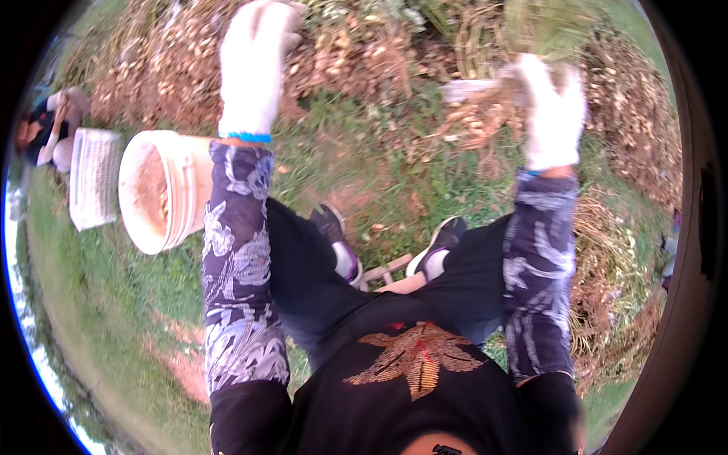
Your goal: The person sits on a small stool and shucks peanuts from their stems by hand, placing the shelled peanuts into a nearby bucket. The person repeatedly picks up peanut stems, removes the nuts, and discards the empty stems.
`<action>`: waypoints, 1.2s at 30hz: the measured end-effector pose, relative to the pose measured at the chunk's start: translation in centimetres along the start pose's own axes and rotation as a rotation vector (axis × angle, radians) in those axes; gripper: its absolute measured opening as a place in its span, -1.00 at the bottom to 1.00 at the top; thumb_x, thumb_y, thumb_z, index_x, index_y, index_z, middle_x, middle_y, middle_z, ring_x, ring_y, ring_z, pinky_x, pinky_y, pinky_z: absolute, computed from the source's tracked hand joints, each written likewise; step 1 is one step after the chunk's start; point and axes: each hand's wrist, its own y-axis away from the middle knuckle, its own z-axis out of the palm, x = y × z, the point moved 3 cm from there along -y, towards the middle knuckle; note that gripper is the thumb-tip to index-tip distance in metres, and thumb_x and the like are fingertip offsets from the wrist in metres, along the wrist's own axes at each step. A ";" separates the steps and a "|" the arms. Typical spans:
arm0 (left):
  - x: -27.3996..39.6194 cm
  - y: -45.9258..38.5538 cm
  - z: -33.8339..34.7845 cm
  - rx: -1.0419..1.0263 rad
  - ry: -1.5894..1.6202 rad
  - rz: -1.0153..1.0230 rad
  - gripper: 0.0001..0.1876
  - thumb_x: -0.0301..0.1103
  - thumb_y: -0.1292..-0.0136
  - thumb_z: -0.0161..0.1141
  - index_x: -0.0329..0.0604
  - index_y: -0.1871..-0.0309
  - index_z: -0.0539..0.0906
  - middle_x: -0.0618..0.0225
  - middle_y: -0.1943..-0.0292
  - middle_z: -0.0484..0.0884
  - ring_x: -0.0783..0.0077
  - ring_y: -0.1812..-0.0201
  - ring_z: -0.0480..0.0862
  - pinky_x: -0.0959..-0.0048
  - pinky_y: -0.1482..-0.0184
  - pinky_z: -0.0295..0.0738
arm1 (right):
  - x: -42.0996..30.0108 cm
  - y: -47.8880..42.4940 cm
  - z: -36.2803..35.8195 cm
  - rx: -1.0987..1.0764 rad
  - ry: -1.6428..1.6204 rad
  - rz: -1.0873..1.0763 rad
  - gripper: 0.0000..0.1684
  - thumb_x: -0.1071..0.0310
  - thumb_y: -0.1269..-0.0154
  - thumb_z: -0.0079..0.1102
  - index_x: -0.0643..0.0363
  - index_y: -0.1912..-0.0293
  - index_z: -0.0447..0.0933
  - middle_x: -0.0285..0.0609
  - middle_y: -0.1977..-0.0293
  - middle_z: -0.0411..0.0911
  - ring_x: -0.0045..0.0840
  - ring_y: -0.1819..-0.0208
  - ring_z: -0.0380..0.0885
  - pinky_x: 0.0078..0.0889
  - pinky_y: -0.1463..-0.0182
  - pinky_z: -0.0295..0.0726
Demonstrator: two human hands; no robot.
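Observation:
My right hand point(556, 111), in a white glove, is closed around a bunch of peanut plants point(543, 34). The green tops blur above the glove, and roots with pods point(475, 122) hang to its left. A pale flat strip point(469, 90) shows beside those roots; what it is I cannot tell. My left hand point(253, 68), also gloved in white, reaches over a heap of pulled peanut plants point(347, 54) with many tan pods. Its fingers lie at the top edge of the view, and whether they grip anything is unclear.
A white plastic bucket point(193, 196) lies tipped toward the left, soil-stained inside. Beyond it is a white plastic crate point(94, 176), with a seated person point(54, 131) further off. More peanut plants point(631, 119) are piled at right. A low wooden stool point(392, 270) shows between my shoes.

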 end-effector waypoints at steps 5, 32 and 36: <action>-3.3 -0.5 -8.8 0.447 0.302 -0.070 -0.76 -0.28 -0.53 0.23 -0.26 -0.07 0.70 0.25 0.16 0.77 0.44 0.21 0.79 0.53 0.15 0.72 | -1.5 -0.6 -10.8 0.358 -0.027 -0.086 -0.45 0.06 -0.37 0.44 0.30 -0.14 0.65 -0.09 -0.01 0.73 -0.42 -0.05 0.67 -0.22 -0.30 0.53; -39.8 22.0 -8.5 -0.643 -1.188 -0.301 -0.77 -0.37 -0.47 0.00 -0.16 -0.08 0.59 -0.13 0.13 0.63 -0.20 0.06 0.69 -0.07 0.02 0.58 | 21.8 20.7 -56.5 0.818 0.143 0.915 -0.12 -0.27 -0.53 0.06 0.09 -0.57 0.25 0.00 -0.57 0.27 -0.13 -0.57 0.25 -0.07 -0.49 0.37; -39.0 22.2 -9.8 -0.724 -1.250 -0.315 -0.81 -0.38 -0.48 -0.01 -0.14 -0.04 0.57 -0.11 0.10 0.62 -0.16 0.12 0.72 -0.08 0.13 0.62 | 22.3 11.8 -40.8 0.521 0.307 0.751 -0.32 -0.07 -0.51 0.25 0.15 -0.40 0.48 -0.13 -0.20 0.62 -0.47 0.09 0.61 -0.48 0.13 0.55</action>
